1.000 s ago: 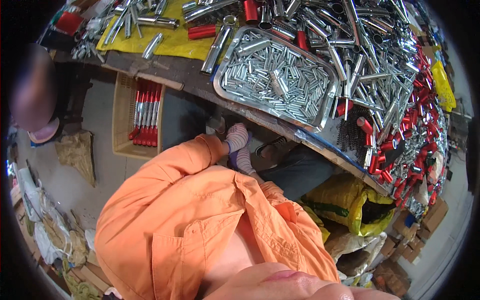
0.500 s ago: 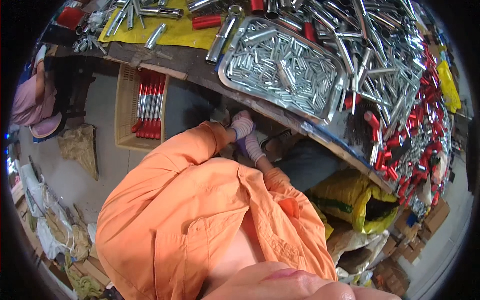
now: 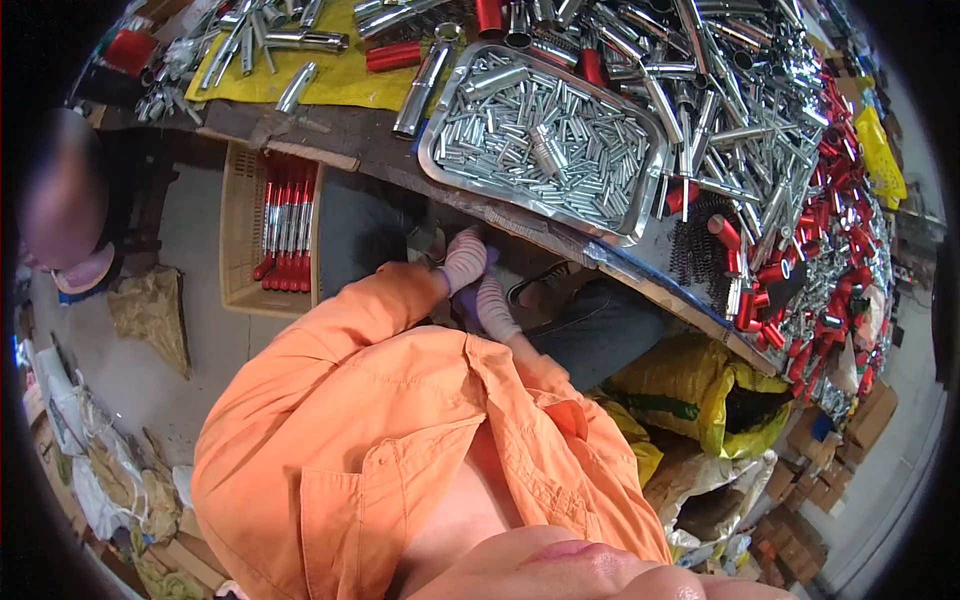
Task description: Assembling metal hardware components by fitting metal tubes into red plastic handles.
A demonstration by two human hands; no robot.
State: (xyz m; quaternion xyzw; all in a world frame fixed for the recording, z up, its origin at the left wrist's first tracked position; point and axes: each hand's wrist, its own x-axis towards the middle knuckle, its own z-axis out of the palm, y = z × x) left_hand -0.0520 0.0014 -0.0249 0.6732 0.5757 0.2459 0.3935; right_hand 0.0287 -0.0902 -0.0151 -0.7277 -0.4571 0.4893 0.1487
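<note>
My left hand (image 3: 464, 262) and my right hand (image 3: 494, 307) are close together in front of my body, just below the front edge of the table. Both wear pink-and-white striped gloves with purple parts. Their fingers are out of sight, so what they hold, if anything, does not show. On the table above them lies a metal tray (image 3: 428, 165) full of small silver pins (image 3: 600, 165). To the left of my hands stands a cream plastic crate (image 3: 238, 235) holding several red-and-chrome tools (image 3: 289, 220) lined up side by side.
Loose chrome tubes (image 3: 735, 120) and red sleeves (image 3: 775, 270) heap the table's right side. A yellow sheet (image 3: 370, 92) lies under more tubes at the upper left. Open yellow sacks (image 3: 690, 390) stand at the lower right. Another person (image 3: 65, 215) is at the far left, partly blurred.
The table, tray and crate sit slightly farther left in the picture. My hands remain close together below the table edge. The person at the left has shifted and now looks blurred.
</note>
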